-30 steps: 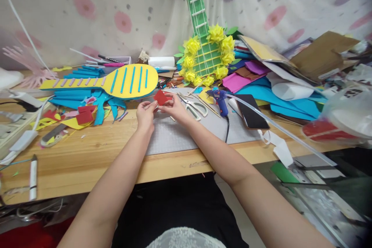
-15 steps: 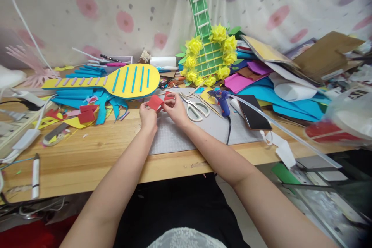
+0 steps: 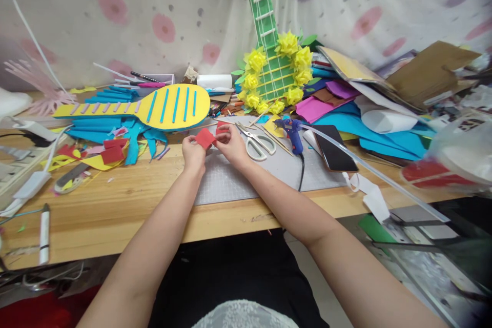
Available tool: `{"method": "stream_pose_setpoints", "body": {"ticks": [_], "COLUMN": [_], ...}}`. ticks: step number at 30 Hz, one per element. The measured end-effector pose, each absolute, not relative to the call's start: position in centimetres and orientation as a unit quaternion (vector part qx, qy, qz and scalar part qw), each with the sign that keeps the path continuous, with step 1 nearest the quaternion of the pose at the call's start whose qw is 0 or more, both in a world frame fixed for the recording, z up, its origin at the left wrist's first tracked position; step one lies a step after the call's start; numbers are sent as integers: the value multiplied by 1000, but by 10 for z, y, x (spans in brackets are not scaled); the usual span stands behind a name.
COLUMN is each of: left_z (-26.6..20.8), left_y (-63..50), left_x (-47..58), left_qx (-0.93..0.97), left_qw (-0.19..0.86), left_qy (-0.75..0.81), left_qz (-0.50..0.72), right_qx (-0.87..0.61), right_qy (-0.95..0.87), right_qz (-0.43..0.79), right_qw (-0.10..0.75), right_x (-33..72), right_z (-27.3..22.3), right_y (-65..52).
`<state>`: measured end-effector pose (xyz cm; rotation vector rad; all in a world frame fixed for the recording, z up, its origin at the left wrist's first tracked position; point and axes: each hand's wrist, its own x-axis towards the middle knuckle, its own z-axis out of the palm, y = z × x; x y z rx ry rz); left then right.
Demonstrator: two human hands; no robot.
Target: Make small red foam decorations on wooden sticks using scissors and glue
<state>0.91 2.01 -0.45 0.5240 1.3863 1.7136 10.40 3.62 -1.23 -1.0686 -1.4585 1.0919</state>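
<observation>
A small square of red paper (image 3: pixel 205 138) is pinched between my two hands above the grey cutting mat (image 3: pixel 226 184). My left hand (image 3: pixel 193 155) grips its left edge, and the fingers of my right hand (image 3: pixel 232 146) close on its right side. Another bit of red paper (image 3: pixel 222 127) shows just behind my right fingers; whether it is a separate piece I cannot tell. Right of my right hand, scissors (image 3: pixel 257 142) with pale handles lie on the mat. Beyond them rests a blue glue gun (image 3: pixel 292 135) with a long clear glue stick (image 3: pixel 369 170) in its back.
A yellow paper instrument shape (image 3: pixel 172 106) with blue strips lies at the back left. Behind stands a green paper guitar (image 3: pixel 265 36) ringed with yellow flowers. A phone (image 3: pixel 333 147) lies at right, a marker (image 3: pixel 44 236) at left. Paper scraps (image 3: pixel 113 152) and coloured sheets (image 3: pixel 384 130) crowd both sides.
The red square appears slightly more bent between my fingers. Both hands stay nearly in place, and the whole view has shifted a little.
</observation>
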Motion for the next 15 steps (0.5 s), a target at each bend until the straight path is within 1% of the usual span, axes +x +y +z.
{"method": "stream_pose_setpoints", "body": {"ticks": [3,5,11,15], "left_z": [-1,2,6,5], "left_y": [19,18,13,12], "left_x": [11,11,7,6], "left_qx": [191,195,220,225], "left_qw": [424,434,523,509], "left_qy": [563,553,505,516], "left_qz": [683,683,651,651], "right_qx": [-454,-458,-379,-360], "right_qy": [-608,-595,-458,-415], "right_qz": [422,429,615,657], "right_qw": [497,502,518,516], "right_x": [103,103,106,110], "right_z": [-13,-15,-15,-12], "right_y": [37,39,45,43]}}
